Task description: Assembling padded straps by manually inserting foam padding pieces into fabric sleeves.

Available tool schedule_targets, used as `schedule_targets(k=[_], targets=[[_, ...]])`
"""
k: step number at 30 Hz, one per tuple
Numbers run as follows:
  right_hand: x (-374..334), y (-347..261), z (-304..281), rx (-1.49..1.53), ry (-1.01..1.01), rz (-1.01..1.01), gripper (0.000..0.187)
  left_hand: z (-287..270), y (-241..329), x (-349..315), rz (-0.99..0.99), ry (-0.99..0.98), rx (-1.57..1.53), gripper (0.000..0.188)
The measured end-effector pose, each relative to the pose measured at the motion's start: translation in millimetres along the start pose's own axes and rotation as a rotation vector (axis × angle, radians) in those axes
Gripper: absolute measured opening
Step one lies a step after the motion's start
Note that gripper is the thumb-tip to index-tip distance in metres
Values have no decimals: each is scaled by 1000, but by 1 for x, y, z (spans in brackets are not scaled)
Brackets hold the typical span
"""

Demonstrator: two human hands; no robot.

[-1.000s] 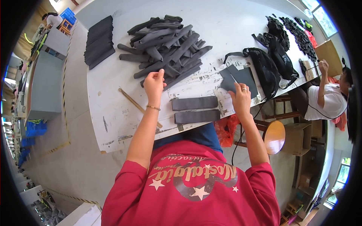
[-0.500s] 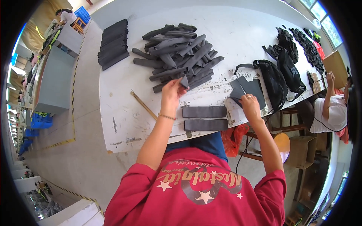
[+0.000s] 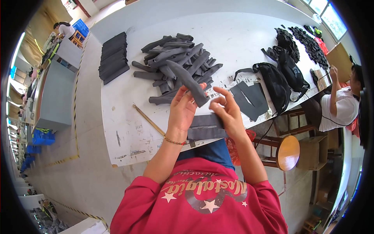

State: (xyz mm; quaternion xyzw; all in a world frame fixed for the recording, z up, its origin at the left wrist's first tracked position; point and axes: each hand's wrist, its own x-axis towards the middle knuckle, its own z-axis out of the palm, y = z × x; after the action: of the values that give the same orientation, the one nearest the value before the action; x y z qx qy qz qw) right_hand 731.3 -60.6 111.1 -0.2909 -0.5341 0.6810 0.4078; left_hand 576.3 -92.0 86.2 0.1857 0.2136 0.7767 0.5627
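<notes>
A dark grey fabric tube, slightly curved, is raised over the table at a slant. My left hand grips its lower end. Close by that end is my right hand, its thumb and index finger spread apart with nothing seen between them. Beneath the hands, two flat grey fabric strips lie side by side near the table's front edge, partly hidden by my right hand. Just beyond is a loose heap of similar grey tubes.
A neat stack of dark pieces lies at the far left, a wooden stick nearer. To the right are dark flat sheets, black bags and black heaps. A person sits beyond an orange-topped stool.
My right hand has left the dark sheets and come left to beside the tube. The tube in my left hand now shows raised above the heap, its length in view.
</notes>
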Motion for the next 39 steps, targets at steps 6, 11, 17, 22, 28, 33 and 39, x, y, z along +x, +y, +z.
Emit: schedule_targets(k=[6,11,17,22,28,33,39], targets=[[4,6,1,-558,71,-265,24,1,6,-7,-100,85,-9,15],[3,4,4,-632,71,-366,22,-26,8,-5,-100,84,230,18],[2,7,7,-583,181,-301,14,-16,6,-7,-101,114,82,20],[7,3,15,-741,246,-206,23,-21,11,-5,-123,130,35,18],[-6,-12,-16,-891,104,85,42,-39,20,4,-88,239,28,14],[-12,-9,-20,-968,-58,-170,34,-44,19,6,-119,264,-72,13],[-8,-25,-6,-1143,-96,-484,41,-49,22,6,-155,239,-69,19]])
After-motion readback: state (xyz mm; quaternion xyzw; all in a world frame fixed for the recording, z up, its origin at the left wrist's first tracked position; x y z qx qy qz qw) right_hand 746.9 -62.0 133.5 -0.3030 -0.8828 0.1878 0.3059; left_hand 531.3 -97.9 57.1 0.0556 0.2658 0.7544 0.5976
